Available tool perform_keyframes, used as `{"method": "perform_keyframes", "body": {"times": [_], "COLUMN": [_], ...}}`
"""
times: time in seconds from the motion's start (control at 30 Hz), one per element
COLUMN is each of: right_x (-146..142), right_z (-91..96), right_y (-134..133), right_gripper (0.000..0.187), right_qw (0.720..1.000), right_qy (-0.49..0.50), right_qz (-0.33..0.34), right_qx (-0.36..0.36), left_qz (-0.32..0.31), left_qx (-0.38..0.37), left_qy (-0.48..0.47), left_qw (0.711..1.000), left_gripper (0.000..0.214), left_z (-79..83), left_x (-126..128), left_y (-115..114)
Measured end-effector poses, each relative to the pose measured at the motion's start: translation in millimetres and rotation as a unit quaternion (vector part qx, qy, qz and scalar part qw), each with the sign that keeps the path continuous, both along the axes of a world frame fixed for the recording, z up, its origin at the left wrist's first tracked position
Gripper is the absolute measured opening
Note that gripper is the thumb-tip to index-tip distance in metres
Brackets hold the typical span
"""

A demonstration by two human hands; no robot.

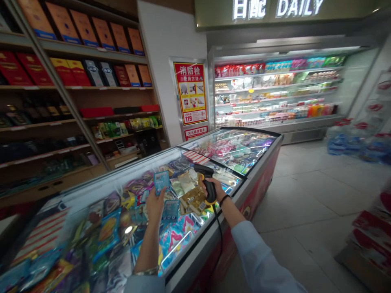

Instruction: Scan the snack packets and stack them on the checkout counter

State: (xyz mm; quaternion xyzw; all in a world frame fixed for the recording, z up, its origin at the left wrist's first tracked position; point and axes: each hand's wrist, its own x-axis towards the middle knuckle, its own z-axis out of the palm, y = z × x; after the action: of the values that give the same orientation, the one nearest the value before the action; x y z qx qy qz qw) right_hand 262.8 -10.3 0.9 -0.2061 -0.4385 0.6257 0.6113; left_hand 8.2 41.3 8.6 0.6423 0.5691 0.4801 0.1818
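Overhead, a sign (277,8) reads DAILY; the left hand (155,206) pinches a blue packet (161,182), the right hand (214,191) closes around a corded black barcode scanner (208,183).

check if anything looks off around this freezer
The black cable of the barcode scanner in the right hand drapes over the chest freezer's rim and down its red side, looking loose and snaggable. Nothing else stands out.
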Motion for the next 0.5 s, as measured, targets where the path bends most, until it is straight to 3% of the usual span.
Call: {"method": "perform_keyframes", "body": {"times": [0.2,0.5], "right_x": [4.0,2.9], "right_z": [-18.6,-14.8], "right_y": [5.1,-1.3], "right_gripper": [0.026,0.015], "right_qw": [0.995,0.994], "right_qy": [0.003,0.002], "right_qz": [0.098,0.099], "right_qx": [0.017,0.043], "left_qz": [0.024,0.038], "left_qx": [0.04,0.033], "left_qy": [0.001,0.045], "left_qw": [0.999,0.998], "left_gripper": [0.034,0.029], "left_z": [1.9,1.2], "left_x": [2.0,5.8], "left_y": [-4.3,-8.4]}}
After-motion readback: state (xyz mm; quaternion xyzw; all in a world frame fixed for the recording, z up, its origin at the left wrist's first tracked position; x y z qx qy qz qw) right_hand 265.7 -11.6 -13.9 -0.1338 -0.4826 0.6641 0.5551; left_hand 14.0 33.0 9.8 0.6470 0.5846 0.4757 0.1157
